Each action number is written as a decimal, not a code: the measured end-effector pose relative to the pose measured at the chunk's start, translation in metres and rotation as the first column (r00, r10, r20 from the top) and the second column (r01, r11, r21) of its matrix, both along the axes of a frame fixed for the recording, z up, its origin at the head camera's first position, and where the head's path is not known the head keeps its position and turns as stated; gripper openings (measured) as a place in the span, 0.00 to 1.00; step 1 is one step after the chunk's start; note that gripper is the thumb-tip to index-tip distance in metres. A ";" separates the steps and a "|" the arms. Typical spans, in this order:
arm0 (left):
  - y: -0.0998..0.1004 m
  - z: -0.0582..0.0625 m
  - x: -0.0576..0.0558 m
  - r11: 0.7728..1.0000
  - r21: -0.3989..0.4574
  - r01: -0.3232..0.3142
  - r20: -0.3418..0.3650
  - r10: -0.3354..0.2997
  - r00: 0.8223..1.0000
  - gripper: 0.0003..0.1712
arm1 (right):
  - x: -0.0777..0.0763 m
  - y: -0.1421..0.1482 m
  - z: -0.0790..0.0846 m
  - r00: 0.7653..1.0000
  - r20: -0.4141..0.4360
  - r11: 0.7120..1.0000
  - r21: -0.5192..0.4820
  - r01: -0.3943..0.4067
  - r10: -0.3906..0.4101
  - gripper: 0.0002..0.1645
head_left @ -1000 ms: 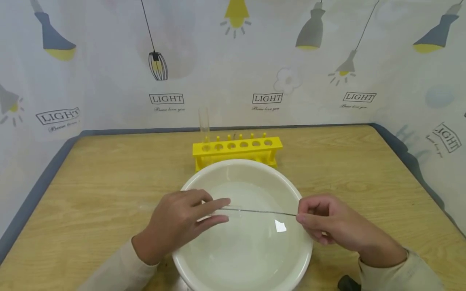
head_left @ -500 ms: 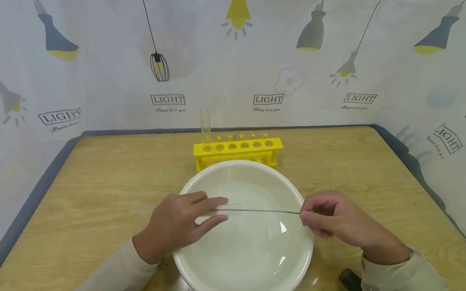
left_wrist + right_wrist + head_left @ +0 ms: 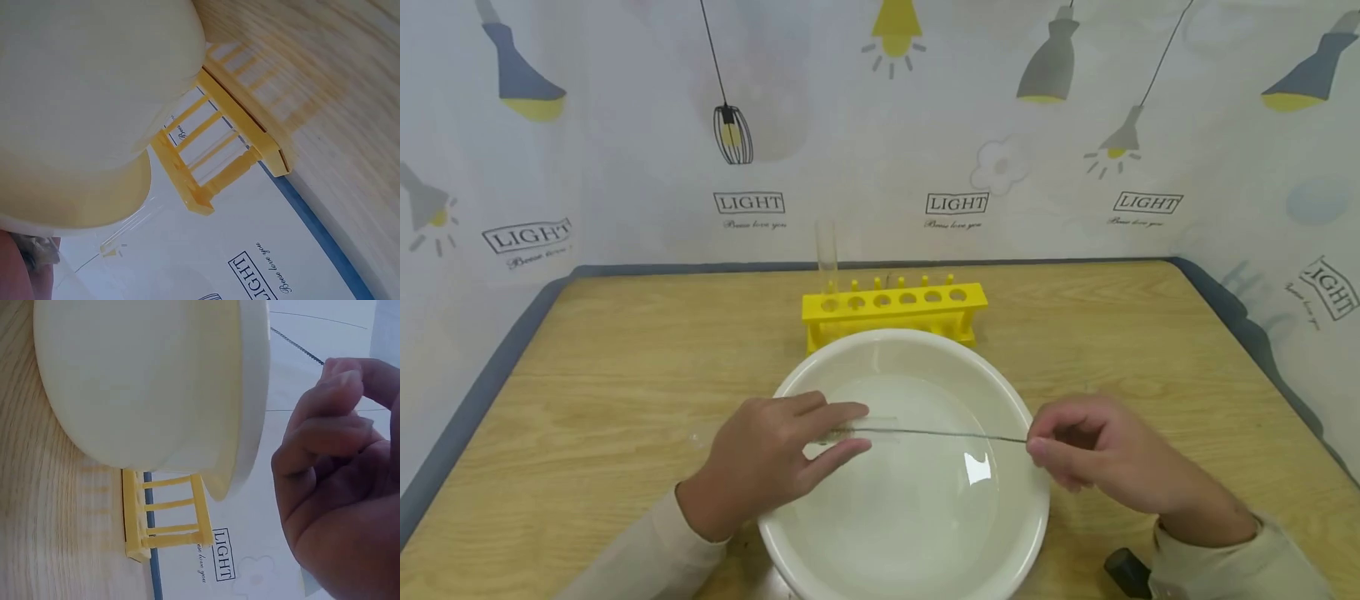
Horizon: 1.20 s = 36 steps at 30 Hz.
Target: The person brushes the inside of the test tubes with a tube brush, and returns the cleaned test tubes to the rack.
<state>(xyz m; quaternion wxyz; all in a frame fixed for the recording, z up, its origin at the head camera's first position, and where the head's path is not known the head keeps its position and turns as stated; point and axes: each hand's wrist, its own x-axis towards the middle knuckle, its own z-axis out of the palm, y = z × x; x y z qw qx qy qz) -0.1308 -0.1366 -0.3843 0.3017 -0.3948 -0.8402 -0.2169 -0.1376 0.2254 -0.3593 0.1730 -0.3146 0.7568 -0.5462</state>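
Note:
Over the white basin [image 3: 895, 533], my left hand [image 3: 763, 454] holds a clear test tube [image 3: 886, 422] lying sideways, its mouth pointing right. A test tube brush [image 3: 962, 434] runs into that tube. Its bristles show faintly between the left thumb and fingers, and the rest is hidden by the hand. At the basin's right rim, my right hand [image 3: 1108, 454] pinches the end of the brush's thin twisted wire between thumb and forefinger. The right wrist view shows the twisted wire [image 3: 297, 345] reaching those fingertips, the other fingers curled loosely.
Behind the basin stands a yellow test tube rack [image 3: 895, 302], with another clear test tube [image 3: 826, 250] upright in its leftmost hole. A black cylindrical object [image 3: 1126, 572] lies by the right sleeve. A printed wall covering borders the wooden table [image 3: 625, 358].
My right hand has moved slightly right, drawing the brush partway outward, and bristles now show at the left fingers. The left hand keeps its place on the tube.

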 end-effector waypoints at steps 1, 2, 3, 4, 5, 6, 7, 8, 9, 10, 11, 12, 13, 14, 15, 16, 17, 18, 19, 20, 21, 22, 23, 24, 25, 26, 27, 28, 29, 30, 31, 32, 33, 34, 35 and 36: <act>0.000 0.000 0.000 1.000 0.003 -0.001 -0.003 0.001 1.000 0.21 | 0.000 -0.001 -0.001 0.999 -0.037 1.000 0.011 0.011 -0.011 0.13; 0.000 0.000 -0.001 1.000 0.006 -0.003 -0.003 0.003 1.000 0.21 | 0.001 -0.003 -0.002 0.996 -0.085 0.999 0.031 0.032 -0.029 0.13; -0.001 -0.001 -0.001 1.000 0.008 -0.007 -0.002 0.007 1.000 0.20 | 0.001 -0.004 -0.003 0.988 -0.148 0.998 0.045 0.049 -0.042 0.14; -0.001 -0.001 -0.002 1.000 0.007 -0.011 0.000 0.011 1.000 0.20 | 0.002 -0.006 -0.005 0.972 -0.228 0.997 0.052 0.063 -0.050 0.14; -0.001 -0.001 -0.001 1.000 0.006 -0.016 0.003 0.016 1.000 0.19 | 0.002 -0.008 -0.006 0.948 -0.313 0.994 0.062 0.085 -0.062 0.14; -0.002 -0.002 -0.001 1.000 0.005 -0.020 0.009 0.020 1.000 0.19 | 0.002 -0.011 -0.008 0.912 -0.405 0.992 0.072 0.108 -0.070 0.15; -0.002 -0.002 -0.001 1.000 0.004 -0.024 0.014 0.024 1.000 0.19 | 0.003 -0.013 -0.009 0.869 -0.489 0.988 0.076 0.131 -0.078 0.15; -0.003 -0.002 0.000 1.000 0.003 -0.029 0.019 0.029 0.999 0.19 | 0.003 -0.015 -0.011 0.829 -0.553 0.986 0.072 0.148 -0.084 0.15; -0.003 -0.003 0.000 0.999 0.001 -0.034 0.021 0.034 0.999 0.20 | 0.003 -0.016 -0.011 0.794 -0.602 0.985 0.068 0.161 -0.088 0.16; -0.003 -0.003 0.000 0.999 0.001 -0.036 0.020 0.036 0.999 0.20 | 0.004 -0.018 -0.012 0.768 -0.633 0.982 0.068 0.177 -0.094 0.16; -0.003 -0.002 0.000 0.999 0.002 -0.035 0.018 0.035 0.999 0.20 | 0.004 -0.019 -0.012 0.753 -0.650 0.979 0.072 0.191 -0.100 0.17; -0.003 -0.002 0.000 1.000 0.004 -0.031 0.013 0.031 0.999 0.20 | 0.004 -0.019 -0.012 0.747 -0.657 0.977 0.073 0.200 -0.104 0.18; -0.002 -0.002 -0.001 1.000 0.007 -0.028 0.007 0.028 1.000 0.21 | 0.005 -0.019 -0.012 0.757 -0.644 0.977 0.066 0.201 -0.112 0.20; -0.002 -0.002 -0.001 1.000 0.008 -0.024 0.004 0.024 1.000 0.21 | 0.005 -0.019 -0.013 0.770 -0.626 0.979 0.056 0.197 -0.119 0.21; -0.002 -0.002 -0.001 1.000 0.011 -0.019 0.001 0.019 1.000 0.21 | 0.005 -0.019 -0.014 0.792 -0.597 0.979 0.050 0.196 -0.128 0.22; -0.002 -0.002 -0.001 1.000 0.010 -0.016 0.002 0.016 1.000 0.21 | 0.005 -0.018 -0.014 0.813 -0.565 0.980 0.040 0.193 -0.137 0.22; -0.002 -0.002 -0.001 1.000 0.010 -0.016 0.001 0.016 1.000 0.22 | 0.005 -0.018 -0.015 0.837 -0.527 0.982 0.028 0.188 -0.146 0.23; -0.002 -0.002 -0.001 1.000 0.009 -0.018 0.001 0.018 1.000 0.22 | 0.006 -0.018 -0.016 0.861 -0.486 0.983 0.014 0.182 -0.152 0.23; -0.002 -0.002 0.000 1.000 0.006 -0.023 0.000 0.023 1.000 0.22 | 0.006 -0.018 -0.016 0.883 -0.442 0.984 0.004 0.177 -0.157 0.24; -0.002 -0.001 0.000 1.000 0.003 -0.030 -0.004 0.030 1.000 0.22 | 0.006 -0.018 -0.015 0.901 -0.403 0.984 0.003 0.176 -0.160 0.24; -0.002 -0.001 0.001 0.999 0.002 -0.037 -0.017 0.037 0.999 0.22 | 0.006 -0.018 -0.014 0.915 -0.369 0.984 0.004 0.177 -0.163 0.24; -0.002 -0.001 0.001 0.999 0.000 -0.046 -0.029 0.046 0.999 0.22 | 0.006 -0.019 -0.013 0.923 -0.345 0.983 0.008 0.185 -0.171 0.24; -0.002 -0.001 0.001 0.999 0.001 -0.054 -0.044 0.054 0.998 0.21 | 0.006 -0.019 -0.013 0.930 -0.321 0.981 0.013 0.194 -0.179 0.24; -0.002 -0.001 0.000 0.998 0.003 -0.062 -0.054 0.062 0.997 0.20 | 0.007 -0.020 -0.012 0.932 -0.309 0.978 0.022 0.206 -0.190 0.24; -0.002 -0.001 0.000 0.997 0.004 -0.072 -0.060 0.072 0.996 0.20 | 0.007 -0.021 -0.011 0.929 -0.312 0.974 0.034 0.222 -0.201 0.23; -0.002 -0.001 0.000 0.997 0.005 -0.081 -0.062 0.081 0.995 0.20 | 0.007 -0.022 -0.011 0.922 -0.326 0.970 0.046 0.239 -0.211 0.23; -0.002 -0.001 0.000 0.996 0.007 -0.086 -0.061 0.086 0.994 0.19 | 0.008 -0.023 -0.011 0.912 -0.347 0.966 0.056 0.252 -0.218 0.22; -0.002 -0.001 0.000 0.996 0.009 -0.088 -0.051 0.088 0.995 0.19 | 0.008 -0.024 -0.011 0.900 -0.374 0.961 0.067 0.267 -0.224 0.21; -0.002 -0.002 0.000 0.996 0.011 -0.088 -0.042 0.088 0.995 0.19 | 0.009 -0.024 -0.012 0.886 -0.409 0.961 0.069 0.269 -0.219 0.19; -0.002 -0.002 0.001 0.996 0.012 -0.086 -0.033 0.086 0.996 0.19 | 0.009 -0.025 -0.012 0.868 -0.448 0.960 0.068 0.270 -0.212 0.18; -0.002 -0.003 0.001 0.996 0.012 -0.084 -0.026 0.084 0.996 0.19 | 0.010 -0.025 -0.013 0.850 -0.487 0.962 0.065 0.265 -0.201 0.17; -0.002 -0.003 0.001 0.997 0.016 -0.077 -0.024 0.077 0.997 0.18 | 0.010 -0.025 -0.013 0.834 -0.518 0.965 0.060 0.255 -0.189 0.16; -0.002 -0.003 0.000 0.997 0.018 -0.072 -0.023 0.072 0.997 0.17 | 0.010 -0.024 -0.014 0.815 -0.551 0.969 0.048 0.243 -0.178 0.16; -0.002 -0.003 0.000 0.997 0.021 -0.068 -0.022 0.068 0.997 0.17 | 0.010 -0.024 -0.015 0.792 -0.586 0.971 0.038 0.237 -0.170 0.15; -0.002 -0.003 0.000 0.997 0.023 -0.067 -0.024 0.068 0.997 0.17 | 0.009 -0.024 -0.015 0.769 -0.618 0.972 0.030 0.234 -0.166 0.13; -0.001 -0.003 -0.001 0.998 0.024 -0.066 -0.025 0.067 0.997 0.16 | 0.008 -0.023 -0.016 0.747 -0.644 0.972 0.023 0.234 -0.165 0.10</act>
